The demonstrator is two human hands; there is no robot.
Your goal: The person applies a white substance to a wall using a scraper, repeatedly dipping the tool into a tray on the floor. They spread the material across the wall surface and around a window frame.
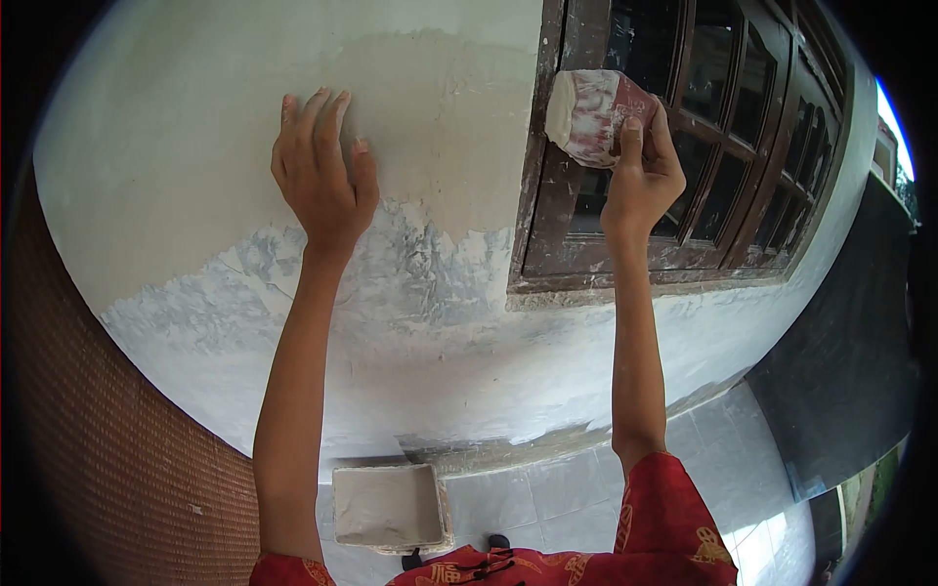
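Note:
Against the upper part of the wall (420,322), my left hand (324,181) is raised with its fingers apart and nothing in it. My right hand (645,171) pinches a reddish, white-smeared tool (601,115) between thumb and fingers, in front of the window's left side. Pale paste lies along the tool's left edge. Smooth cream plaster (195,146) covers the upper wall, and below its ragged border the surface is rough white and grey.
A brown wooden window (723,117) with glass panes is at the upper right. A rectangular tub (389,506) of pale paste stands on the tiled floor (572,498) near my feet. Woven matting (127,459) is at the left, and a dark panel (831,371) at the right.

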